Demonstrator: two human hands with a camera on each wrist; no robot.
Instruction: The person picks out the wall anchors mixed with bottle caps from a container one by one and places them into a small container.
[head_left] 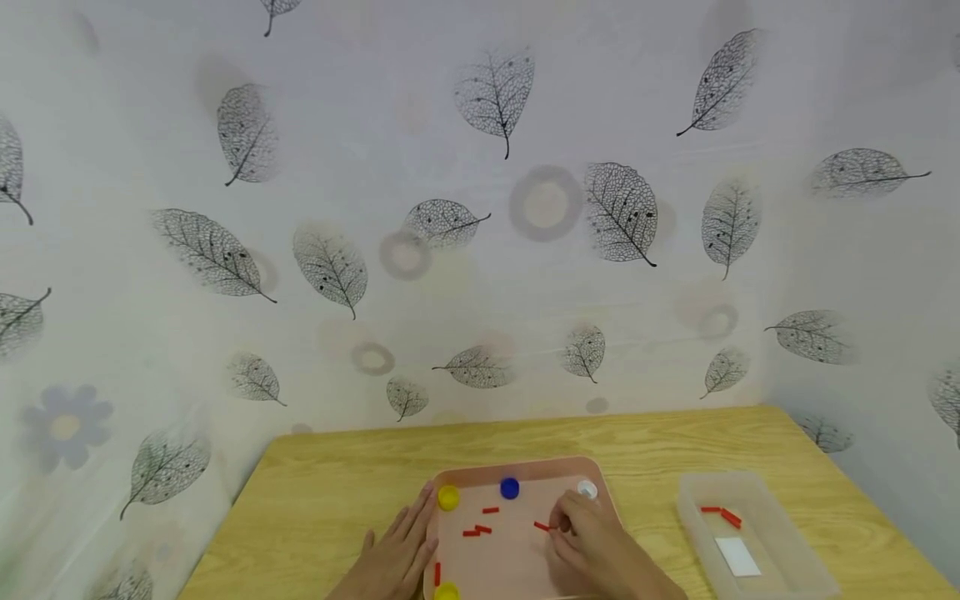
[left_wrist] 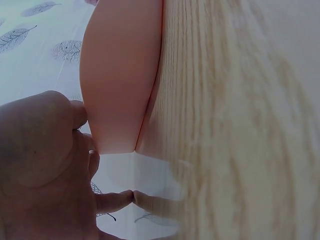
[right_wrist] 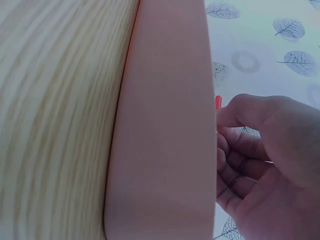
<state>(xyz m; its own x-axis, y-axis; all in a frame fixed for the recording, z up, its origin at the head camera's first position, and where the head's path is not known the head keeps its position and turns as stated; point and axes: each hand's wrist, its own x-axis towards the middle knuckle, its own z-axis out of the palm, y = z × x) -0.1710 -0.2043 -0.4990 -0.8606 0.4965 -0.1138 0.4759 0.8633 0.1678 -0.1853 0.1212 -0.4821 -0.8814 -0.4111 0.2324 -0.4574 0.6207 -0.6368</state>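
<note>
R hand (head_left: 588, 537) pinches red pc (head_left: 541, 526) over tray (head_left: 517, 562).

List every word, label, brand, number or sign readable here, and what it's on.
None can be read in any view.
Card: looks blank; fine print would be too small.
Tray, box, caps, sticks: no lettering visible.
Wall: patterns only, such as leaves.

So the right hand (head_left: 588, 535) with its pinched red stick (head_left: 541, 526) gets decent room leftward over the pink tray (head_left: 517, 567), till three loose red sticks (head_left: 471, 533) get in the way. Past those, the left hand (head_left: 397, 554) blocks the rim. White cap (head_left: 587, 489) crowds the knuckles' far side. Rightward: tray wall, a strip of wood tabletop (head_left: 652, 500), then the plastic bin (head_left: 772, 542).
</note>
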